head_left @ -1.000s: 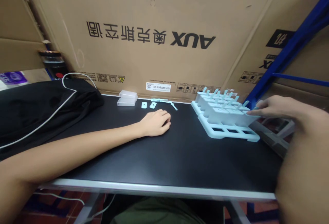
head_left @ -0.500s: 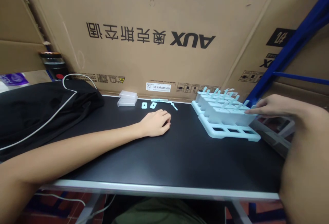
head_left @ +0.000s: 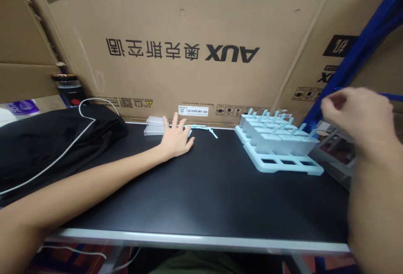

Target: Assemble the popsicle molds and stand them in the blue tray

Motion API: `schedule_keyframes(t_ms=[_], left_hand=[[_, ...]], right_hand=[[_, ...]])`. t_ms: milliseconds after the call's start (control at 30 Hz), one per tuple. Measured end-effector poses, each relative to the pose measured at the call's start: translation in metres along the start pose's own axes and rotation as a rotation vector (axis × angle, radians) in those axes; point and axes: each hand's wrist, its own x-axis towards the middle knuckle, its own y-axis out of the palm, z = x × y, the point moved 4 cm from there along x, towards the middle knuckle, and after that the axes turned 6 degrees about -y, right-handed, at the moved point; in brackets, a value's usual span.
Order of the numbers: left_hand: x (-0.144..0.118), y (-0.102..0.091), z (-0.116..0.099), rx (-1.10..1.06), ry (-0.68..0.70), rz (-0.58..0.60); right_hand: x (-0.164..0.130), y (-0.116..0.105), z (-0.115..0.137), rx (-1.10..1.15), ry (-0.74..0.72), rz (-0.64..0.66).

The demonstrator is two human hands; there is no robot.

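My left hand (head_left: 176, 139) is open with its fingers spread, over the back of the black table beside two translucent ice pop moulds (head_left: 153, 130). It mostly hides the small light blue lids. Past its fingers lie several thin light blue sticks (head_left: 213, 133). On the right, a light blue tray (head_left: 288, 168) holds rows of filled-in mould slots with sticks upright in them; its front row of slots bears no moulds. My right hand (head_left: 359, 112), blurred and with fingers bent, is raised to the right of the tray, apart from it. Whether it grips anything is unclear.
A large cardboard box (head_left: 189, 14) stands behind the table (head_left: 195, 198). On the left lie black cloth (head_left: 56, 139) and a white cable (head_left: 74, 142), with a dark jar (head_left: 71, 89) behind. A blue metal frame (head_left: 352, 56) slants up at right.
My left hand has moved left and back, opening from a loose curl to spread fingers. My right hand has pulled away from the stick at the tray's right corner, moving up and right.
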Motion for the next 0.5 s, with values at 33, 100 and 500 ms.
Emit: schedule_keyframes(t_ms=[33,100,500], left_hand=[[0.002,0.001,0.007,0.036,-0.013,-0.004],[0.005,0.001,0.018,0.099,-0.037,-0.005],[-0.025,0.022,0.088,0.170,-0.393,0.375]], right_hand=[[-0.005,-0.009,0.020,0.043,-0.001,-0.173],[-0.019,-0.008,0.074,0.165,-0.163,-0.249],[-0.097,0.121,0.269,0.370,-0.847,0.375]])
